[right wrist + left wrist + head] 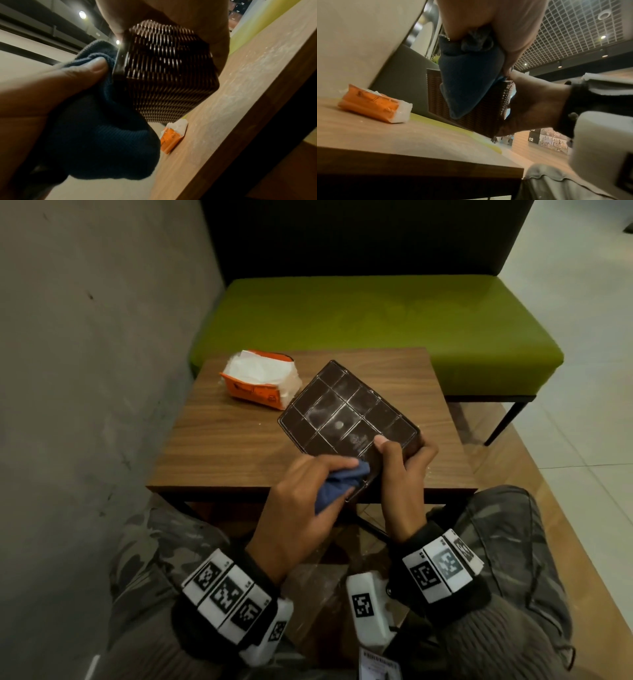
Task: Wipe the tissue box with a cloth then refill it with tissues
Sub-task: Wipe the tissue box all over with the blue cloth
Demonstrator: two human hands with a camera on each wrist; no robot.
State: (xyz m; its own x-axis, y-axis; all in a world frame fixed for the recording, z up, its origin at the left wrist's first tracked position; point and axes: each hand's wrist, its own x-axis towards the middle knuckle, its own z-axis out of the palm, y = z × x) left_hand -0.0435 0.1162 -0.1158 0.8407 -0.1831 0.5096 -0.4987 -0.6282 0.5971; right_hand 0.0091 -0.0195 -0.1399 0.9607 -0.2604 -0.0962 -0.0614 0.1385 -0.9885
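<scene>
A dark brown woven tissue box point(346, 414) is tilted above the wooden table point(222, 440), its dusty gridded underside facing up. My right hand point(402, 460) grips its near right corner, thumb on the underside. My left hand point(308, 484) holds a bunched blue cloth point(337, 486) against the box's near edge. In the left wrist view the cloth point(467, 83) hangs from my fingers over the woven side point(481, 119). The right wrist view shows the woven box point(169, 70) with the cloth point(102, 142) pressed beside it. An orange pack of white tissues point(262, 378) lies open at the table's far left.
A green bench seat point(376, 316) with a dark backrest stands behind the table. A grey wall point(85, 354) runs along the left. White dust specks lie on the tabletop point(240, 83). My knees are under the table's near edge.
</scene>
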